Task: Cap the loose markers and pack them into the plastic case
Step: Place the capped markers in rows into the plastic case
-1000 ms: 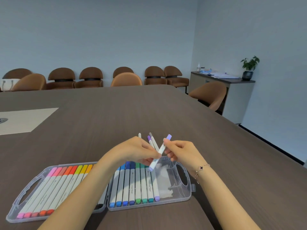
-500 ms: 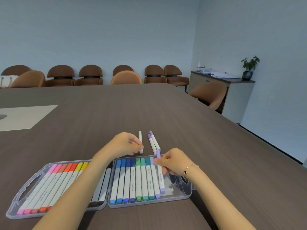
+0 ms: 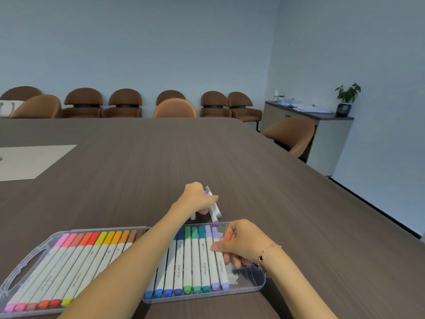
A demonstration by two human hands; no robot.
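Item: clear plastic hinged marker case (image 3: 257,278), lying open flat on the dark wood-grain table (image 3: 230,157); two trays side by side, a handle cut-out at the outer end of the left one.

Contents, left tray: row of white-barrelled markers with pink, red, orange, yellow and brown caps (image 3: 69,261); long axes slanting from near-left to far-right.

Contents, right tray: row of white-barrelled markers with blue, green, teal and lilac caps (image 3: 190,261); long axes running almost straight away from the person, coloured caps at both ends.

Right hand (image 3: 241,245): over the right tray, fingers curled; thumb tip pressing the barrel of the outermost lilac-capped marker (image 3: 220,261), fingers curled behind it; that marker lies in the row, parallel to its neighbours, far cap just beyond the thumb, near cap at the tray's front wall; gold chain bracelet with a dark charm (image 3: 264,254) on the wrist.

Left hand (image 3: 197,199): beyond the case's far edge, fingers curled down over the loose white markers on the table (image 3: 215,209); whether it grasps one or only rests on them cannot be told; two barrels emerge right of the fingers, close together, long axes pointing away and slightly left; one far tip grey, the other purple; another end shows under the hand.
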